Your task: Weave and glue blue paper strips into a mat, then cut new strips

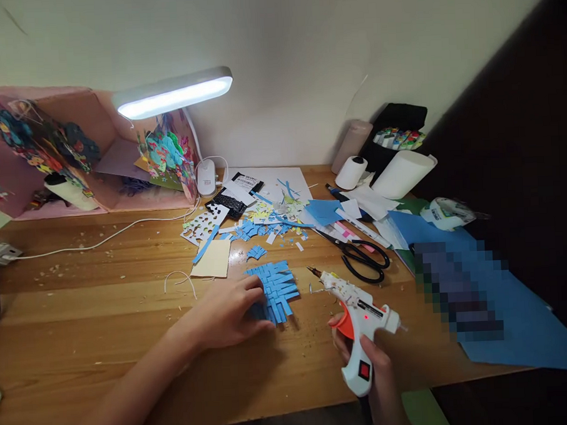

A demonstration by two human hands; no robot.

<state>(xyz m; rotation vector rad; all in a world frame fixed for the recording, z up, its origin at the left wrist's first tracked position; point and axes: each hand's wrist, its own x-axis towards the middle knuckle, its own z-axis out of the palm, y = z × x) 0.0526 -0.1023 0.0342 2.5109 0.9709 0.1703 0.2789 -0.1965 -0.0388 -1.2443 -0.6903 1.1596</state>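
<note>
A woven piece of blue paper strips (278,289) lies on the wooden table, its right and lower strip ends loose. My left hand (238,308) rests on its left side, fingers curled over that edge and pressing or holding it. To the right, my right hand (372,365) is wrapped round the handle of a white glue gun (355,297) with an orange trigger. The gun's nozzle points up and left, a short way from the woven piece and not touching it. A small red light glows on the gun's body.
Black-handled scissors (366,260) lie behind the glue gun. Blue and white paper scraps (251,229) spread across the table's back, near a cream card (211,259). A lamp (177,95) hangs above. Blue sheets (508,296) and a blurred-out object are at right; a pink box (90,99) stands at left.
</note>
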